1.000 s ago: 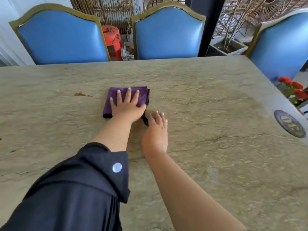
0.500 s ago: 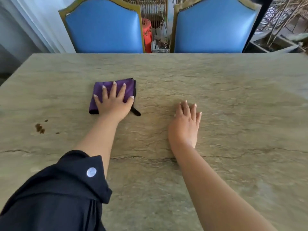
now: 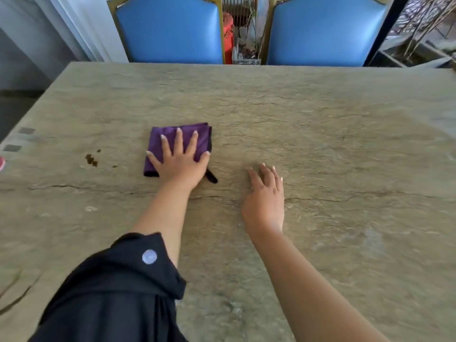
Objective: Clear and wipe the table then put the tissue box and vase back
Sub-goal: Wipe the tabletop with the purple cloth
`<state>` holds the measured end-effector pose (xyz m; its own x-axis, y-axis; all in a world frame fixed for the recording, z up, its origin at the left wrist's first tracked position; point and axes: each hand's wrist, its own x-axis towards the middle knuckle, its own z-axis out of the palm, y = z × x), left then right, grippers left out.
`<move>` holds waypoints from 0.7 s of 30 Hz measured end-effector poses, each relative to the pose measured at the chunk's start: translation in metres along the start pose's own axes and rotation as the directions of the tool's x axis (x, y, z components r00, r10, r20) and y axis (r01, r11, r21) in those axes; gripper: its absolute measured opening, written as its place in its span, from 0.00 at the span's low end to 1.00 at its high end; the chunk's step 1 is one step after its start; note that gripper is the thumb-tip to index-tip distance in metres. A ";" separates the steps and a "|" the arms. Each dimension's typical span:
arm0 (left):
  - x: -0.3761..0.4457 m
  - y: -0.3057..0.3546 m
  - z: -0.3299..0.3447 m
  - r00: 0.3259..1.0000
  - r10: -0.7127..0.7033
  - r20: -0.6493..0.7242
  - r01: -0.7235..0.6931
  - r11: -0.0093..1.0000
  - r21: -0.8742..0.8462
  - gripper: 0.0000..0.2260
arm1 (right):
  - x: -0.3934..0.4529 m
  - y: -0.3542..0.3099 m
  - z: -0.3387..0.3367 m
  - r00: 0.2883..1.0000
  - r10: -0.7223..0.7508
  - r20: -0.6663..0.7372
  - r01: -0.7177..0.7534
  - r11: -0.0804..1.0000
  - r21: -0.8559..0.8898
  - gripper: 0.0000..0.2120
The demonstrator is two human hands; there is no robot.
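Purple cloth point(image 3: 177, 141), folded into a rough square, lying flat on the stone-patterned table point(image 3: 320, 144) under the left hand point(image 3: 181, 164). Left hand pressed palm down on the cloth's near half, fingers spread and straight, gripping nothing, only pushing flat; far edge of the cloth showing beyond the fingertips, and a dark tag or corner poking out just beside the thumb side of the wrist. Right hand point(image 3: 266, 196) resting palm down on bare table, near the left hand on its right and a little closer to the body, fingers loosely extended, holding nothing and clear of the cloth. Dark sleeve point(image 3: 118, 287) with a pale round button covering the left forearm up to just short of the wrist; right forearm bare. Brown stain spots point(image 3: 91, 160) on the table to the left of the left hand, well apart from the cloth. Long dark crack line running across the table just behind both wrists. 2 blue chairs point(image 3: 172, 30) with gold frames pushed up to the far edge of the table, beyond both hands. Tissue box and vase out of view.
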<state>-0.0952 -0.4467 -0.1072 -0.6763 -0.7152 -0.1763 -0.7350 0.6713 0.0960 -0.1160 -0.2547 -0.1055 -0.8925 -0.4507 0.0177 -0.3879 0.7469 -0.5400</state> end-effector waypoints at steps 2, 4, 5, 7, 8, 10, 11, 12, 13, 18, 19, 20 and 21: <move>-0.031 0.018 0.007 0.991 0.131 -0.010 -0.131 0.991 0.016 0.27 | -0.004 0.008 0.002 0.998 -0.038 -0.056 0.041 0.998 0.049 0.26; -0.073 0.018 0.019 0.932 0.358 -0.049 -0.355 0.933 0.058 0.27 | -0.005 0.012 0.004 0.993 -0.024 -0.117 0.040 0.990 0.138 0.25; -0.092 0.011 0.023 0.884 0.463 -0.070 -0.459 0.886 0.073 0.26 | -0.004 0.013 0.005 0.991 0.002 -0.136 0.022 0.985 0.173 0.24; -0.110 -0.007 0.023 0.817 0.572 -0.074 -0.569 0.820 0.059 0.24 | -0.005 0.013 0.007 0.988 0.028 -0.151 0.002 0.981 0.194 0.24; -0.105 -0.015 0.021 0.816 0.573 -0.072 -0.571 0.820 0.045 0.23 | -0.005 0.012 0.009 0.987 0.021 -0.159 0.010 0.981 0.193 0.24; -0.081 -0.021 0.016 0.876 0.476 -0.074 -0.474 0.880 0.043 0.22 | -0.004 0.011 0.010 0.987 0.013 -0.161 0.018 0.981 0.194 0.25; -0.065 -0.018 0.013 0.920 0.387 -0.062 -0.386 0.922 0.030 0.23 | -0.004 0.011 0.010 0.988 0.025 -0.151 0.005 0.980 0.197 0.26; -0.051 -0.012 0.010 0.957 0.288 -0.043 -0.288 0.957 0.008 0.23 | -0.004 0.011 0.009 0.989 0.041 -0.140 -0.012 0.980 0.200 0.26; -0.040 -0.003 0.009 0.980 0.196 -0.022 -0.197 0.980 -0.012 0.23 | -0.004 0.011 0.009 0.990 0.051 -0.132 -0.023 0.979 0.203 0.26; -0.051 0.029 0.016 0.993 0.119 0.024 -0.119 0.993 -0.003 0.23 | -0.002 0.008 0.002 0.994 0.056 -0.092 -0.033 0.970 0.239 0.27; -0.068 0.029 0.019 0.984 0.176 0.012 -0.176 0.984 0.006 0.23 | -0.002 0.009 -0.001 0.995 0.059 -0.076 -0.037 0.965 0.260 0.27; -0.090 0.027 0.022 0.971 0.239 0.000 -0.239 0.971 0.013 0.23 | -0.004 0.010 -0.005 0.996 0.064 -0.060 -0.044 0.956 0.289 0.27; -0.114 0.022 0.024 0.953 0.304 -0.008 -0.304 0.952 0.022 0.23 | -0.007 0.011 -0.009 0.996 0.072 -0.044 -0.055 0.947 0.316 0.27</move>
<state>-0.0327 -0.3457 -0.1088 -0.8682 -0.4787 -0.1309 -0.4934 0.8610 0.1237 -0.1160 -0.2391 -0.1042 -0.9274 -0.3738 0.0155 -0.2459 0.5777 -0.7784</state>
